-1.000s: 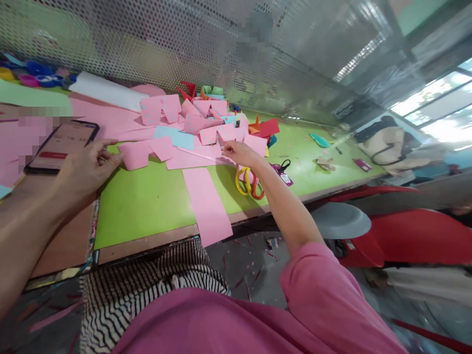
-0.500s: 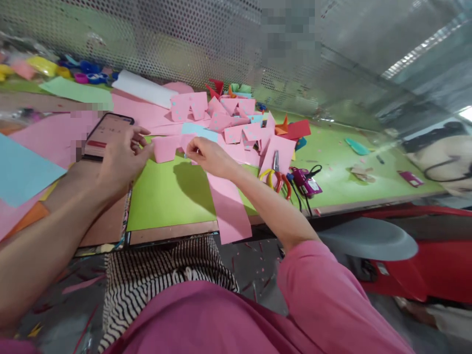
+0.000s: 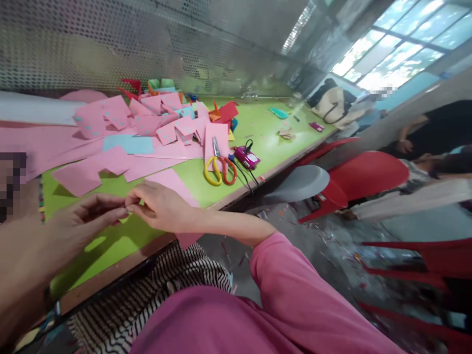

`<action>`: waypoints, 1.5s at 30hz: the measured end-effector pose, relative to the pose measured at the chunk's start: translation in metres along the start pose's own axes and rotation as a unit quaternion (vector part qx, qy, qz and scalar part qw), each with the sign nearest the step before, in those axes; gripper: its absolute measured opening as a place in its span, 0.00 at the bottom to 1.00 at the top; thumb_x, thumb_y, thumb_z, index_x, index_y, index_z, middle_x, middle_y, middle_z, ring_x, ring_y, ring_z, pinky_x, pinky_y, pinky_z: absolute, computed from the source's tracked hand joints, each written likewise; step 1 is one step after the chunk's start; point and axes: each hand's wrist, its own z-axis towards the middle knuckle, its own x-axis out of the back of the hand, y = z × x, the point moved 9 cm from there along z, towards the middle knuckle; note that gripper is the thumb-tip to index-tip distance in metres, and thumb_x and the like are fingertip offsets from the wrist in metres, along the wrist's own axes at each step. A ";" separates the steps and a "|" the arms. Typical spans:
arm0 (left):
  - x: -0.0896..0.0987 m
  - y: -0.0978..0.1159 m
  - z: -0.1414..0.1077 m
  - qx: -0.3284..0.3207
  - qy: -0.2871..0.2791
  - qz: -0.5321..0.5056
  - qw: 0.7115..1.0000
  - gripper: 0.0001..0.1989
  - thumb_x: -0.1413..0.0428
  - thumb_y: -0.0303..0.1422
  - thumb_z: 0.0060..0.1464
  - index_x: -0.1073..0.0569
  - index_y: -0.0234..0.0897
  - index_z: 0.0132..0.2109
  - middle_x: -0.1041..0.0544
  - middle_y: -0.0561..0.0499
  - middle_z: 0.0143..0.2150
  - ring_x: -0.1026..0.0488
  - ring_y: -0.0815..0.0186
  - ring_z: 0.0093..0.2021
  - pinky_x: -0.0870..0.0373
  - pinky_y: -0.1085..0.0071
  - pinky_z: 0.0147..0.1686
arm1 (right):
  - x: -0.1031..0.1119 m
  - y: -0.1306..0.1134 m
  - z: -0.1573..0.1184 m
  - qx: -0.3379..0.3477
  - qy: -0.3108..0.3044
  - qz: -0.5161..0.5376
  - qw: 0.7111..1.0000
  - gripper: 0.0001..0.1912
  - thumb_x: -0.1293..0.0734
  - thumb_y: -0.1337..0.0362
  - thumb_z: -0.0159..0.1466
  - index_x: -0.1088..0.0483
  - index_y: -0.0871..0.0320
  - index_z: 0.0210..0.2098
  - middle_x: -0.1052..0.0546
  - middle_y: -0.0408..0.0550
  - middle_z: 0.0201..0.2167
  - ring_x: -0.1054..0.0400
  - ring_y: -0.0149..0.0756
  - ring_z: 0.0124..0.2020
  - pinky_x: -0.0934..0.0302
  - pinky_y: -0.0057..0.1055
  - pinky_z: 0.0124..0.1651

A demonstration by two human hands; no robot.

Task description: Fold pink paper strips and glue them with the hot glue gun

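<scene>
Surface (image 3: 258,135) in green carries our scattered pink paper; no containers show. Nearest our hands lies a long pink strip (image 3: 173,184), its long axis running from the front edge back toward the pile (image 3: 158,120), its near end hanging over the edge. Beside it lie scissors (image 3: 219,167). Our left hand (image 3: 79,226) and right hand (image 3: 160,206) meet fingertip to fingertip, each grip pinched together; whatever they pinch is too small to tell.

Matt pink paper pieces (image 3: 86,174), glossy plastic-handled metal scissors (image 3: 219,167), perforated metal screen (image 3: 110,44).
</scene>
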 end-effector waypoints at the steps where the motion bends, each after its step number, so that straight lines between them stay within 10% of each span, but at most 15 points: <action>1: -0.001 -0.003 0.000 0.008 -0.003 -0.005 1.000 0.18 0.35 0.45 0.29 0.22 0.45 0.31 0.17 0.51 0.35 0.23 0.57 0.39 0.23 0.59 0.42 | 0.001 -0.001 -0.005 0.018 0.004 -0.003 1.000 0.04 0.36 0.65 0.71 0.32 0.57 0.39 0.22 0.48 0.40 0.30 0.36 0.43 0.36 0.31 0.48; 5: -0.001 -0.019 0.004 0.039 -0.001 -0.001 0.999 0.21 0.34 0.46 0.26 0.21 0.44 0.33 0.18 0.53 0.35 0.24 0.60 0.38 0.26 0.66 0.38 | 0.039 0.019 -0.032 0.021 0.031 -0.071 0.997 0.09 0.37 0.63 0.73 0.30 0.60 0.49 0.22 0.53 0.45 0.30 0.38 0.47 0.35 0.35 0.52; 10: 0.000 -0.019 0.008 0.049 0.011 0.012 0.999 0.23 0.36 0.46 0.23 0.21 0.45 0.33 0.19 0.53 0.35 0.25 0.61 0.37 0.29 0.67 0.38 | 0.165 0.113 -0.081 -0.263 0.151 -0.305 0.903 0.14 0.37 0.68 0.69 0.29 0.62 0.54 0.24 0.61 0.53 0.31 0.50 0.54 0.39 0.46 0.58; 13: 0.000 -0.017 0.006 0.050 0.015 0.017 0.998 0.23 0.37 0.46 0.23 0.21 0.46 0.32 0.19 0.54 0.34 0.26 0.61 0.37 0.31 0.67 0.39 | 0.201 0.159 -0.093 -0.364 0.136 -0.348 0.853 0.17 0.36 0.65 0.69 0.29 0.67 0.54 0.23 0.65 0.53 0.31 0.54 0.57 0.42 0.48 0.61; 24: -0.001 -0.007 0.002 0.030 0.007 0.038 0.999 0.19 0.39 0.47 0.24 0.22 0.47 0.29 0.21 0.55 0.31 0.28 0.61 0.35 0.30 0.66 0.38 | 0.198 0.187 -0.067 -0.391 0.123 -0.351 0.842 0.26 0.46 0.70 0.70 0.43 0.69 0.67 0.23 0.65 0.57 0.30 0.49 0.58 0.38 0.41 0.59; 37: -0.009 -0.001 -0.001 0.030 -0.020 0.063 0.997 0.22 0.41 0.50 0.24 0.22 0.46 0.31 0.20 0.53 0.34 0.26 0.60 0.38 0.28 0.65 0.41 | 0.196 0.202 -0.085 -0.426 -0.122 -0.301 0.844 0.18 0.32 0.70 0.58 0.20 0.64 0.47 0.17 0.55 0.45 0.25 0.42 0.43 0.38 0.29 0.42; 45: -0.008 0.001 -0.001 0.013 -0.017 0.060 0.998 0.20 0.41 0.49 0.24 0.21 0.46 0.28 0.19 0.53 0.33 0.26 0.58 0.38 0.28 0.64 0.40 | 0.242 0.190 -0.089 -0.452 -0.010 -0.312 0.836 0.15 0.34 0.60 0.63 0.19 0.64 0.40 0.17 0.55 0.38 0.26 0.42 0.41 0.43 0.30 0.39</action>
